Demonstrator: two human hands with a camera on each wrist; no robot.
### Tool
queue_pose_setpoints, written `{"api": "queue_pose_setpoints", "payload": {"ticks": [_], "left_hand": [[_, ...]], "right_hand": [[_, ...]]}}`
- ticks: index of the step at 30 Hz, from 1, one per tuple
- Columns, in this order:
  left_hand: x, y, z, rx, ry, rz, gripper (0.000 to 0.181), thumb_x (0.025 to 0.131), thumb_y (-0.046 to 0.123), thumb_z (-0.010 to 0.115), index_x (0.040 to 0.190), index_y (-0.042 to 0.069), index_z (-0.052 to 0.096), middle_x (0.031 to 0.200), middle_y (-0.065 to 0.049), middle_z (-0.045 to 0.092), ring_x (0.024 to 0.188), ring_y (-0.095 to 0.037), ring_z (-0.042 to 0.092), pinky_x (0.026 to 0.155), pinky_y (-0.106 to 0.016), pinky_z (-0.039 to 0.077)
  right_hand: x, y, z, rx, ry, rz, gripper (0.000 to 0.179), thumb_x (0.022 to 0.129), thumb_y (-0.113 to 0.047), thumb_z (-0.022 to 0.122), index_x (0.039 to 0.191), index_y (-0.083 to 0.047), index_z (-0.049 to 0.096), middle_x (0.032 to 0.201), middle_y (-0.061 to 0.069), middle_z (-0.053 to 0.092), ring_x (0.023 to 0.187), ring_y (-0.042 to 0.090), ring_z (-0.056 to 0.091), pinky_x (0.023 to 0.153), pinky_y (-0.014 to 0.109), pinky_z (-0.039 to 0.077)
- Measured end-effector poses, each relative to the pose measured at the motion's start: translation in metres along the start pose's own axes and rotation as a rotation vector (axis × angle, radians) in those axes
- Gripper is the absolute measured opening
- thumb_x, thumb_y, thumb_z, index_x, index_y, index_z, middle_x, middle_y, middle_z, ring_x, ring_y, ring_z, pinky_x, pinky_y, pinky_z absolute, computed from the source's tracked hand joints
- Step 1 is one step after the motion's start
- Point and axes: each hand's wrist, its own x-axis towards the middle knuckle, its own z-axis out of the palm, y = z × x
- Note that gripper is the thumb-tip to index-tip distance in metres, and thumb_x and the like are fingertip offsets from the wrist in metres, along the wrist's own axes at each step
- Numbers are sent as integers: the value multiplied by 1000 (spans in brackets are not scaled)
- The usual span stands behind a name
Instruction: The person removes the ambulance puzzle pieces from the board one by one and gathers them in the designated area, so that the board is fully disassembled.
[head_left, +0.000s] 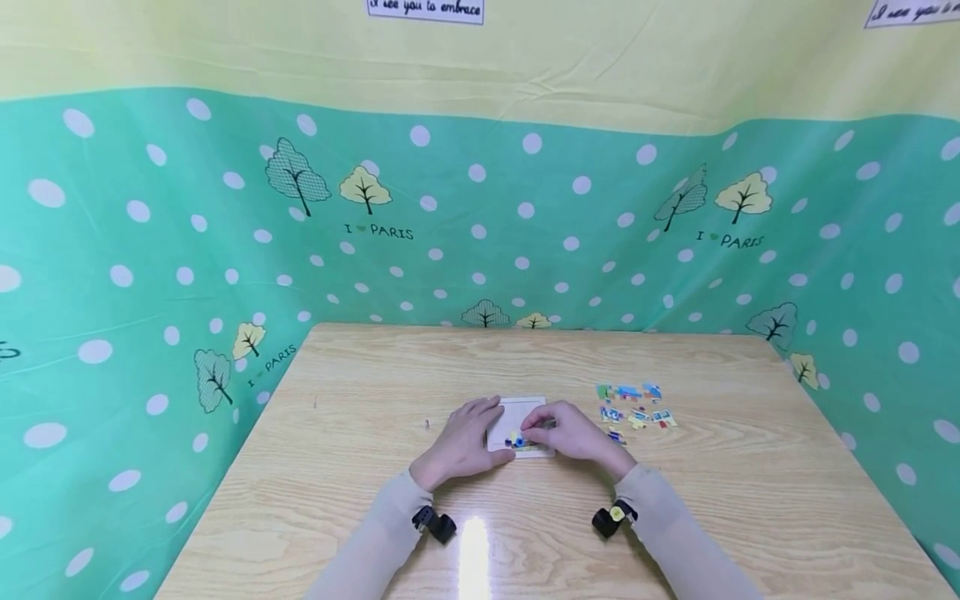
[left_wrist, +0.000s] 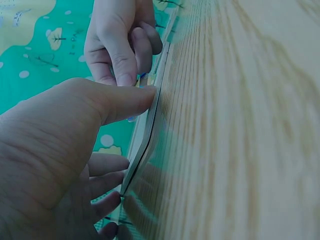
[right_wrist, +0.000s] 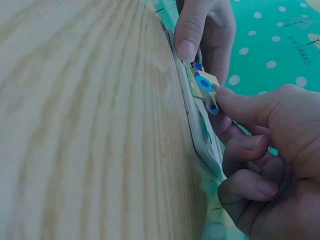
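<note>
A small white puzzle tray [head_left: 513, 416] lies on the table with colourful puzzle pieces along its near edge. My left hand [head_left: 467, 442] rests at the tray's left side, fingers fairly straight; in the left wrist view its thumb [left_wrist: 132, 103] presses on the near rim. My right hand [head_left: 570, 431] is over the tray's right part. Between thumb and fingertip it pinches a yellow puzzle piece with a blue ring [right_wrist: 204, 83], tilted above the near edge of the tray. The right hand's other fingers are curled in.
Several loose puzzle pieces [head_left: 637, 417] lie in rows to the right of the tray. A tiny object [head_left: 427, 424] sits left of the left hand. The wooden table [head_left: 360, 367] meets a green dotted curtain [head_left: 450, 250] at its back and sides.
</note>
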Motion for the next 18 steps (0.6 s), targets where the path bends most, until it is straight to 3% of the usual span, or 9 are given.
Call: {"api": "queue_pose_setpoints", "payload": {"ticks": [18], "left_hand": [[0, 0, 1, 5, 10, 12, 84, 92, 49, 75, 158, 3, 50, 170, -14, 41, 158, -39, 35, 129, -62, 29]], "right_hand": [[-7, 5, -7, 3, 32, 22, 13, 103, -24, 70, 108, -18, 81, 105, -5, 78, 99, 11, 67, 92, 34, 54]]}}
